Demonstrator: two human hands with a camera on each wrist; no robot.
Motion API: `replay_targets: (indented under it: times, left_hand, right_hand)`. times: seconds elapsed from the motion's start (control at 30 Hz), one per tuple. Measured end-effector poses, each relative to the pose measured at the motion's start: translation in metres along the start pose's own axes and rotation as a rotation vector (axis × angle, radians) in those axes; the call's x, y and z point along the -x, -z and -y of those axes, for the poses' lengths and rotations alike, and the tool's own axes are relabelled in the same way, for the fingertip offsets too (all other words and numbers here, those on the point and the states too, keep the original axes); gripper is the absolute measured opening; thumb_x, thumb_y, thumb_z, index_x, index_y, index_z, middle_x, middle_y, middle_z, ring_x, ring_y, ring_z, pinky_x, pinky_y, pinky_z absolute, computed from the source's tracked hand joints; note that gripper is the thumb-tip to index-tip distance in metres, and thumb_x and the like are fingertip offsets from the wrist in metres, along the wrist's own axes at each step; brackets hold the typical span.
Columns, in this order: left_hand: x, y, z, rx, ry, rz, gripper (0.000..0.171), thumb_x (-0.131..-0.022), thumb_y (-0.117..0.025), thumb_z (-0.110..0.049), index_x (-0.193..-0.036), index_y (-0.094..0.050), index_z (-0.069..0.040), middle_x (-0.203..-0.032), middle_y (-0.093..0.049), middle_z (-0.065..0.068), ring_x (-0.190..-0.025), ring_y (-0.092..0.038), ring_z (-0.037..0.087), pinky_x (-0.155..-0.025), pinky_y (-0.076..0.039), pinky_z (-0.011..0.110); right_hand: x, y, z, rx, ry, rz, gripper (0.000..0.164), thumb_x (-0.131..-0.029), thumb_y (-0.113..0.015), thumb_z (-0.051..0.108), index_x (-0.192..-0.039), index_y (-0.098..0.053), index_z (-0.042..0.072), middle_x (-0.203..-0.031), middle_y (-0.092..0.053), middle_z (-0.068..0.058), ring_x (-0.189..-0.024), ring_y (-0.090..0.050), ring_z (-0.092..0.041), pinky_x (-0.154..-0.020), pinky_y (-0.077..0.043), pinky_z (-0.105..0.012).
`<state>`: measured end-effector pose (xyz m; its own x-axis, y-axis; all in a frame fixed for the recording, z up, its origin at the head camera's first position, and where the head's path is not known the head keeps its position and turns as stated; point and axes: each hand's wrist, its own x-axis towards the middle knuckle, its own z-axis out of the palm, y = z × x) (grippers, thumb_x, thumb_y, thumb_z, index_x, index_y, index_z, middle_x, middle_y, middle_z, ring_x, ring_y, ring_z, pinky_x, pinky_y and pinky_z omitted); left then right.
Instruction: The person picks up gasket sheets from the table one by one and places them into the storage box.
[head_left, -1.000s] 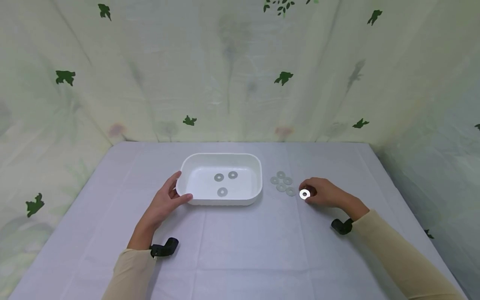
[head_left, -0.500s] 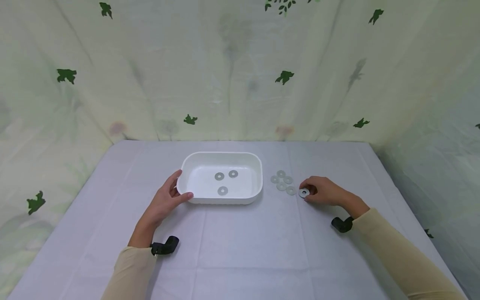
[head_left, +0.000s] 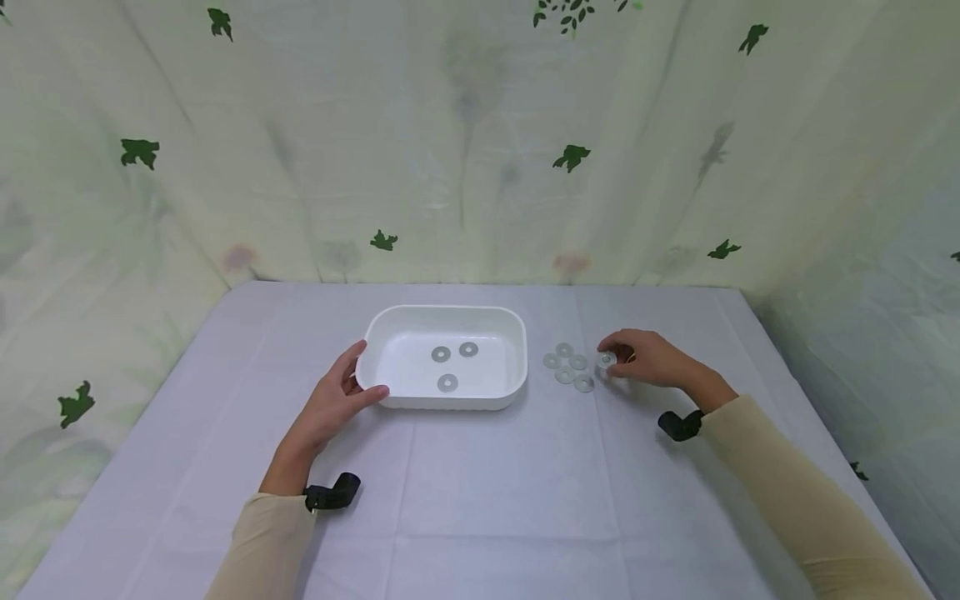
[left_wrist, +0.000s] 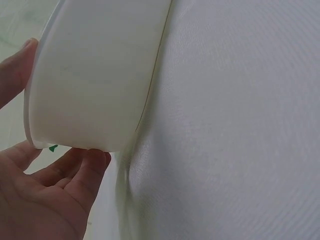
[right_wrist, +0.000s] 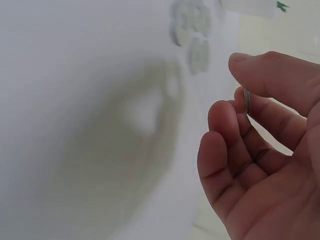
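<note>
A white oblong plastic tray (head_left: 450, 402) stands on the table, three flat metal washers (head_left: 447, 383) lying on its floor. My left hand (head_left: 326, 408) grips the tray's left end, thumb on the near rim and fingers round the side. In the left wrist view those fingers touch the tray's outer wall (left_wrist: 95, 80). My right hand (head_left: 652, 362) pinches a single washer (head_left: 606, 360) between thumb and fingertips, above the tabletop. Edge-on, that washer (right_wrist: 247, 101) shows as a thin sliver in the right wrist view. Several more washers (head_left: 564, 377) lie flat between tray and right hand.
A white cloth (head_left: 510, 483) covers the table. Behind it hangs a pale curtain (head_left: 480, 167) printed with dark green leaves. Black wrist cameras are strapped to the left wrist (head_left: 332, 493) and the right wrist (head_left: 681, 427).
The right hand has moved up and slightly away from the body with the washer, which has tilted. The left hand and tray have stayed in place.
</note>
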<state>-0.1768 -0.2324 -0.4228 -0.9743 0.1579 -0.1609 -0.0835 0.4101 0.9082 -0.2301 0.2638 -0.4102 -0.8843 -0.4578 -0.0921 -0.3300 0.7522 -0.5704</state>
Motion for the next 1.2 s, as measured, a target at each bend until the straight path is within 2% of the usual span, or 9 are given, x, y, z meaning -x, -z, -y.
replay_targets:
  times: [0.23, 0.47, 0.67, 0.9, 1.2]
  left_hand:
    - [0.0, 0.0, 0.0, 0.002, 0.003, -0.002, 0.098, -0.09, -0.074, -0.024, -0.161, -0.007, -0.016, -0.164, -0.023, 0.018, -0.147, -0.036, 0.036, -0.084, -0.04, 0.001]
    - [-0.001, 0.0, -0.001, -0.004, 0.003, -0.004, 0.098, -0.09, -0.074, -0.024, -0.161, -0.007, -0.017, -0.164, -0.023, 0.018, -0.147, -0.035, 0.035, -0.085, -0.04, 0.002]
    - [0.0, 0.0, -0.001, -0.018, 0.01, -0.007, 0.1, -0.089, -0.075, -0.028, -0.161, -0.007, -0.018, -0.165, -0.022, 0.018, -0.147, -0.036, 0.035, -0.085, -0.041, 0.003]
    - [-0.001, 0.0, 0.0, -0.001, 0.007, -0.005, 0.098, -0.09, -0.074, -0.023, -0.161, -0.007, -0.017, -0.163, -0.024, 0.019, -0.146, -0.037, 0.036, -0.085, -0.041, 0.002]
    - [0.0, 0.0, -0.001, -0.003, 0.002, -0.006, 0.098, -0.09, -0.074, -0.024, -0.161, -0.007, -0.017, -0.164, -0.022, 0.019, -0.146, -0.037, 0.036, -0.085, -0.041, 0.003]
  right_hand:
    - [-0.018, 0.017, 0.009, -0.02, -0.037, -0.037, 0.04, -0.091, -0.071, 0.017, -0.128, -0.063, 0.004, -0.111, -0.067, -0.011, -0.096, -0.058, -0.021, -0.084, -0.049, -0.034]
    - [-0.033, 0.028, 0.017, -0.04, -0.036, -0.036, 0.042, -0.093, -0.069, 0.019, -0.131, -0.061, 0.004, -0.115, -0.065, -0.014, -0.1, -0.057, -0.023, -0.088, -0.048, -0.038]
    - [-0.05, 0.032, 0.026, -0.061, -0.071, -0.026, 0.043, -0.093, -0.068, 0.021, -0.133, -0.06, 0.007, -0.124, -0.064, -0.014, -0.107, -0.057, -0.026, -0.092, -0.047, -0.04]
    - [-0.069, 0.036, 0.045, -0.062, -0.057, -0.012, 0.042, -0.093, -0.068, 0.02, -0.133, -0.06, 0.007, -0.123, -0.064, -0.013, -0.11, -0.058, -0.028, -0.095, -0.048, -0.044]
    - [-0.089, 0.036, 0.062, -0.089, -0.056, -0.018, 0.042, -0.093, -0.068, 0.02, -0.132, -0.06, 0.007, -0.124, -0.062, -0.014, -0.112, -0.057, -0.028, -0.097, -0.048, -0.045]
